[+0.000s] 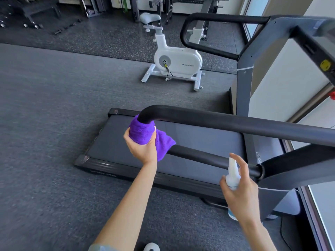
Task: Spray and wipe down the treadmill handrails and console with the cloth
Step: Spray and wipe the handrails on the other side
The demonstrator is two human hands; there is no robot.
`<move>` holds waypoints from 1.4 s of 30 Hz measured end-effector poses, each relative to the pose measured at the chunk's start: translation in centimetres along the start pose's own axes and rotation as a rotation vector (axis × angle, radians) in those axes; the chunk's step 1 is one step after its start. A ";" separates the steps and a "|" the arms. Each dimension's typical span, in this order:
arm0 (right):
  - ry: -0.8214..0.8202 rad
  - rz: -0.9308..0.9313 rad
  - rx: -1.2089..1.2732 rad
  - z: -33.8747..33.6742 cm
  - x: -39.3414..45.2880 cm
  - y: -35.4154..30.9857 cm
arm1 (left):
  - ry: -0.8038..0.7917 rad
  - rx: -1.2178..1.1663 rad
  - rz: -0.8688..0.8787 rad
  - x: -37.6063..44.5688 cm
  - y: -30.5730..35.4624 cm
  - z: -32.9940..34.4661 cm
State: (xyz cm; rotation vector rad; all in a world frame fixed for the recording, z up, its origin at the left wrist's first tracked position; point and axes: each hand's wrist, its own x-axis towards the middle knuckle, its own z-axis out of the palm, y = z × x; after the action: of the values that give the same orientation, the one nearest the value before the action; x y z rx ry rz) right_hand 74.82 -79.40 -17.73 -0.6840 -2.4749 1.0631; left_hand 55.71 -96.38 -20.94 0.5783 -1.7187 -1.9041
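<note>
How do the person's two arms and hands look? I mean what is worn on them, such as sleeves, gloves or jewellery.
Both forearms are bare, with no long sleeves. The left hand and right hand wear no gloves, and no rings, watch or bracelet show on the fingers or wrists. Near the bottom edge, by the left upper arm, a bit of light blue-grey fabric shows, probably a short sleeve.

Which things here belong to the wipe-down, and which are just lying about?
Job:
purple cloth, left hand wraps it round the near handrail
spray bottle in the right hand
far handrail

Lying about:
white exercise bike
weight rack
</note>
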 end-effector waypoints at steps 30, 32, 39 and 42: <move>0.016 0.004 0.048 -1.3 -0.2 0.5 | -0.089 -0.282 -0.106 -6.8 4.7 -4.3; 0.017 -0.001 0.051 -1.3 -0.1 0.5 | -0.149 -0.339 -0.260 -8.0 5.8 -2.7; 0.031 0.003 0.072 -1.7 -0.5 1.4 | -0.212 -0.460 -0.429 -8.7 10.0 3.8; 0.042 0.000 0.091 -2.1 -0.6 2.0 | -0.103 -0.467 -0.512 -8.6 11.2 5.1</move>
State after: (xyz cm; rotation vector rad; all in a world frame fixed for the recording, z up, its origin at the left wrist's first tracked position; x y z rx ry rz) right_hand 76.96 -77.34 -17.91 -0.6720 -2.3748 1.1423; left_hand 60.21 -87.90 -9.49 0.7932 -1.1761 -2.6241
